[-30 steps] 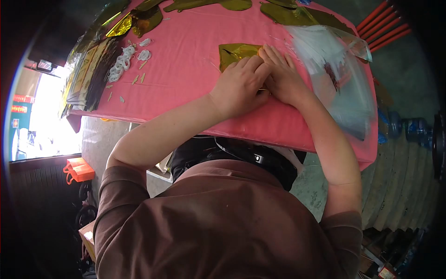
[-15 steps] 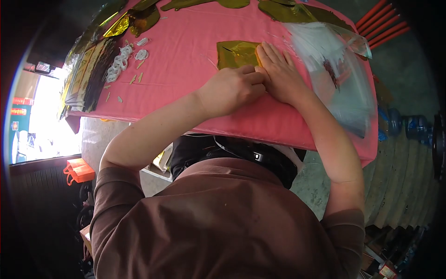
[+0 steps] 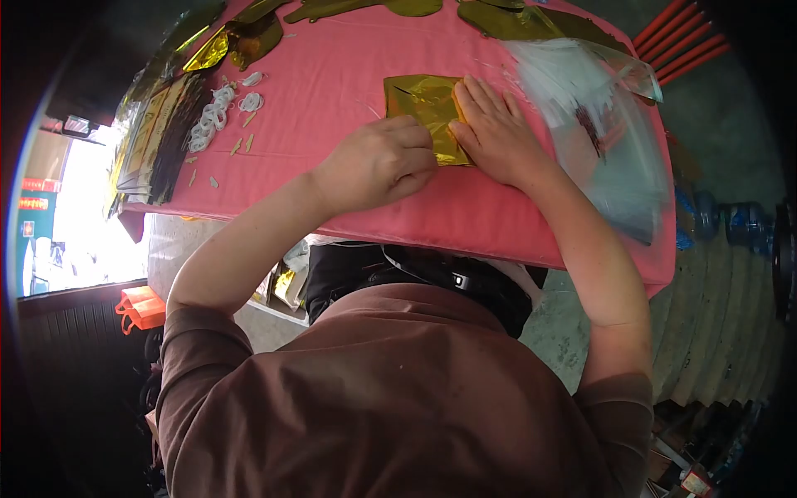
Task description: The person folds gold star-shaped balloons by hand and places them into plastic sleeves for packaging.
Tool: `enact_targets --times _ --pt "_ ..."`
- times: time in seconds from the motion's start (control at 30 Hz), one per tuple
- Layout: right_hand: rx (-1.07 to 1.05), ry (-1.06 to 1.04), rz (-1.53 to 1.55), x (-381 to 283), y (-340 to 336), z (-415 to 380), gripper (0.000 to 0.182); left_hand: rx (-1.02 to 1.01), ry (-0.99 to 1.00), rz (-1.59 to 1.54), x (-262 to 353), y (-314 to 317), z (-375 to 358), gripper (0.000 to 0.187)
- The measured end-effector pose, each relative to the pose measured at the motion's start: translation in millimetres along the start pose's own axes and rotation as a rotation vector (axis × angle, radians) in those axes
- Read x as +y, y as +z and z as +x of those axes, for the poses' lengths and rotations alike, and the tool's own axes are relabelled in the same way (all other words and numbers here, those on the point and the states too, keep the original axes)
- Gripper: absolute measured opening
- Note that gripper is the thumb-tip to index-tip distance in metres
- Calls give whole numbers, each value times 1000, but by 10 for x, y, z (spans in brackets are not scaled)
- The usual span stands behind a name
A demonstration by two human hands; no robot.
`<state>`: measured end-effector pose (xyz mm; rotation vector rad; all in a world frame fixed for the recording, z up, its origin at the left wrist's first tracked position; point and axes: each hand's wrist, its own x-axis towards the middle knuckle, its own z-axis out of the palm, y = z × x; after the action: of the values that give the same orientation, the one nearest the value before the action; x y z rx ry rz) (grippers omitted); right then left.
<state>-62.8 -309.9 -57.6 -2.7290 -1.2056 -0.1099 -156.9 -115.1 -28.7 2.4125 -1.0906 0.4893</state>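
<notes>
A square of shiny gold foil [image 3: 423, 93] lies flat on the pink-covered table in front of me. My right hand [image 3: 500, 137] rests palm down along the foil's right side, its fingers stretched out. At the near left corner is my left hand [image 3: 383, 162], fingers curled into a loose fist against the foil. Whatever those fingers may hold is hidden under the knuckles. Some creases show on the foil's surface between the two hands.
Clear plastic bags [image 3: 598, 141] lie to the right on the pink tablecloth [image 3: 320, 91]. White elastic loops [image 3: 214, 116] and a stack of printed packs [image 3: 158, 141] sit left. More gold foil pieces [image 3: 498, 21] line the far edge. Red poles [image 3: 681, 41] stand beyond.
My left hand has slid left along the foil's near side, away from my right hand, uncovering the foil's near part. My right hand has stayed nearly in place.
</notes>
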Motion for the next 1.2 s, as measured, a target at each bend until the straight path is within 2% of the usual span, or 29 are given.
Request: enact_targets --times 0.2,0.27,0.4,0.47,0.5,0.57,0.6,0.67,0.7,0.77,1.07,1.17,1.2 --pt "-14 13 -7 -23 -25 3 60 42 -129 -42 -29 -152 -138 9" --pt "-19 18 -4 -33 -34 -2 60 -82 -314 -84 -33 -237 -205 12" --pt "-18 13 14 -29 -26 -2 59 -158 -321 -74 -159 -393 -276 12" --pt "-7 10 13 -26 -22 -4 59 -148 -528 -238 -216 -460 -243 14" --pt "-20 17 20 -27 -29 -6 59 -141 -529 -234 -265 -424 -209 14" --pt "-29 15 20 -39 -49 -1 59 129 -356 -26 -353 -231 -75 23" --pt "-32 16 12 -45 -58 -6 59 139 -358 -22 -356 -158 -2 23" --pt "-33 12 -6 -49 -64 1 59 14 -241 24 -361 -31 138 46" --pt "-27 13 6 -43 -53 2 59 22 -240 25 -373 28 155 46" --pt "-23 18 15 -16 -17 2 60 -204 -300 132 -380 134 172 64" --pt "56 -24 51 28 6 -7 57 -281 -361 222 -376 147 110 83" --pt "21 -21 181 72 -38 24 55 -278 -360 247 -393 181 95 85" --pt "76 -44 215 76 -42 39 54 -274 -365 247 -388 182 91 85"
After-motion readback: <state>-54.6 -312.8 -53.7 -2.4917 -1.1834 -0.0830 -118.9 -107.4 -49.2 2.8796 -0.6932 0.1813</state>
